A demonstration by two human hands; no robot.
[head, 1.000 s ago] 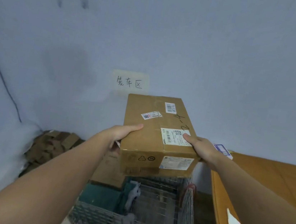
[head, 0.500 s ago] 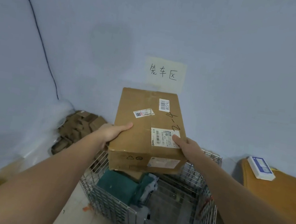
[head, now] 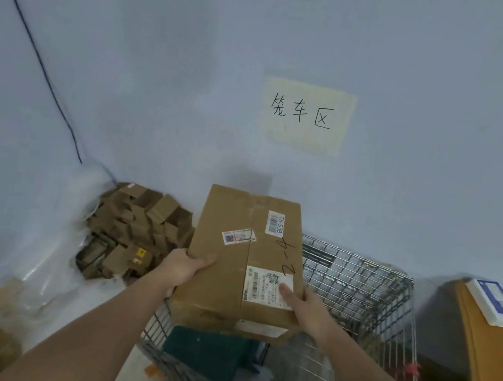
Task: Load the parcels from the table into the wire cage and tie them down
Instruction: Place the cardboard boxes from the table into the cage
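While both grip, the parcel [head: 240, 262] overhangs the cage [head: 359, 287].

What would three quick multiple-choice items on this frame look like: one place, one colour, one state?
1. Where is the cardboard parcel?
A. resting on the wooden table
B. held above the wire cage
C. lying on the floor pile

2. What colour is the flat item lying in the wire cage under the parcel?
A. dark green
B. red
C. yellow

3. How are the hands on the parcel?
A. only the left hand holds it
B. both hang idle beside it
C. both grip it, one on each side

Answers:
1 B: the parcel sits over the cage's open top, off the wooden table.
2 A: the dark green item shows below the parcel's near edge.
3 C: the left hand and right hand each clasp a side, thumbs on top.
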